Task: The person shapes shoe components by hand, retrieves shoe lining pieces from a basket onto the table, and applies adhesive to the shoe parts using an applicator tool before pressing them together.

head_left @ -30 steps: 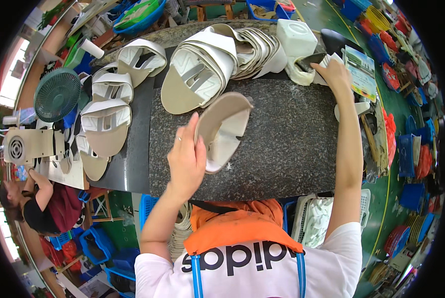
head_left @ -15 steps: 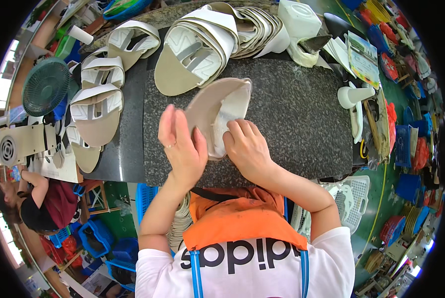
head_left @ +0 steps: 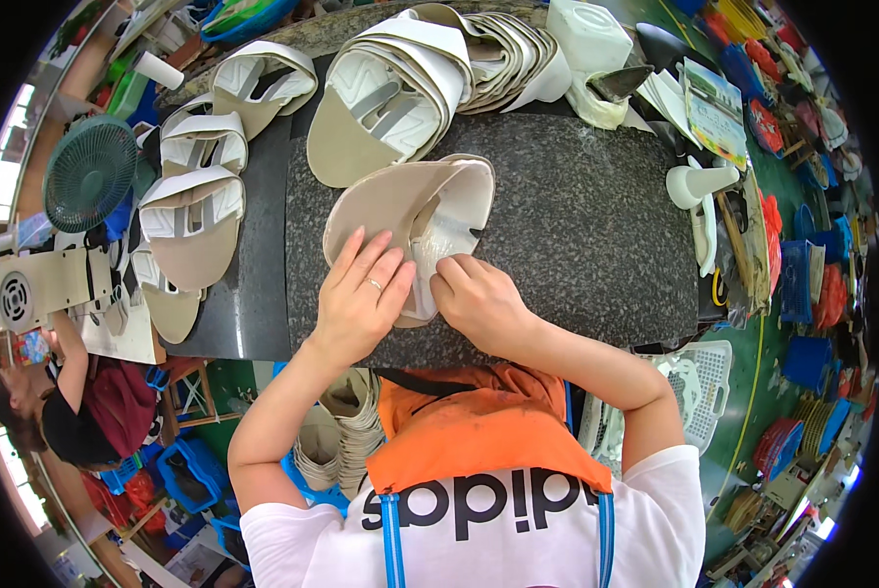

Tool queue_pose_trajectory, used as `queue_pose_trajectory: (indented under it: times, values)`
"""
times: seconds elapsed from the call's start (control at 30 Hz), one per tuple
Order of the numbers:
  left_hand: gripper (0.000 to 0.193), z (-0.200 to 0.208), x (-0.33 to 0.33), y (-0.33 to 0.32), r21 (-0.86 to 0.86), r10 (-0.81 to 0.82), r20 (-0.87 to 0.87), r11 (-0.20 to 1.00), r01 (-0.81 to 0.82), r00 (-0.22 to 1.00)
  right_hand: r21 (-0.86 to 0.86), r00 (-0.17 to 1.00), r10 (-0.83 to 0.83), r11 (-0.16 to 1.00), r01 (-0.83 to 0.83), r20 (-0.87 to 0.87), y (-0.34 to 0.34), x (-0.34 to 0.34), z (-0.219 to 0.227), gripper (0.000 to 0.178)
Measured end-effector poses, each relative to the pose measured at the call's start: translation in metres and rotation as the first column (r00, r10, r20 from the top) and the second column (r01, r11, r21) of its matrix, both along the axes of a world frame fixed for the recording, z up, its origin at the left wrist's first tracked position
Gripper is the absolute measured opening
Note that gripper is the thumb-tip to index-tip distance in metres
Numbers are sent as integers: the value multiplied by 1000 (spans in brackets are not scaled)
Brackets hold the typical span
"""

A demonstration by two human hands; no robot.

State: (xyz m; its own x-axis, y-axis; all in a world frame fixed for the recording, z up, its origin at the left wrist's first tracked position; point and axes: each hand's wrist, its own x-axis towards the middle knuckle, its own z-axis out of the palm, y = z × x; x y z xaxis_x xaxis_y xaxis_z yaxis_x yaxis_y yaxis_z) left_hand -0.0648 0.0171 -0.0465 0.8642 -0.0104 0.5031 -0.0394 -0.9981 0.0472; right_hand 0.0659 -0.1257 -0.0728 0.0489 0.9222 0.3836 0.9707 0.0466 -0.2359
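A beige shoe upper (head_left: pixel 369 201) with a pale lining lies on the dark speckled slab (head_left: pixel 586 235) in front of me. My left hand (head_left: pixel 364 302) rests on its left side, with the fingers stretched out over the beige surface. At the near right part of the lining, the curled fingers of my right hand (head_left: pixel 485 306) pinch the upper's edge. A small dark notch or mark shows on the upper's right rim. Just beyond it lies a stack of similar beige and white uppers (head_left: pixel 361 147), untouched by either hand.
More uppers (head_left: pixel 199 240) lie along the left side. At the back right stand a white plastic container (head_left: pixel 588 39) and a pot with a dark pointed tool. A white nozzle-shaped piece (head_left: pixel 696 186) lies at the right edge. A green fan (head_left: pixel 91 174) and a co-worker (head_left: pixel 86 416) are at left.
My left hand has come down from above onto the upper and its fingers have flattened. The upper has opened out wider to the left. My right hand has shifted slightly left.
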Motion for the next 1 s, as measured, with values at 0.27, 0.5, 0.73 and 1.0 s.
queue_pose_trajectory:
  times: [0.27,0.5,0.73,1.0]
  values:
    - [24,24,8,-15,-277,85,-186,951,-135,979,133,989,-72,987,90,-132,4,21,-1,10]
    - [17,10,8,-29,-388,106,-118,911,-144,987,-64,979,-140,986,151,151,32,2,23,18]
    - [17,-4,4,-28,-444,166,23,885,-139,986,-349,944,-182,896,275,276,41,-11,20,15]
    - [12,-12,6,-30,-406,183,-45,895,-185,982,-111,898,-197,980,167,-392,12,15,-3,7]
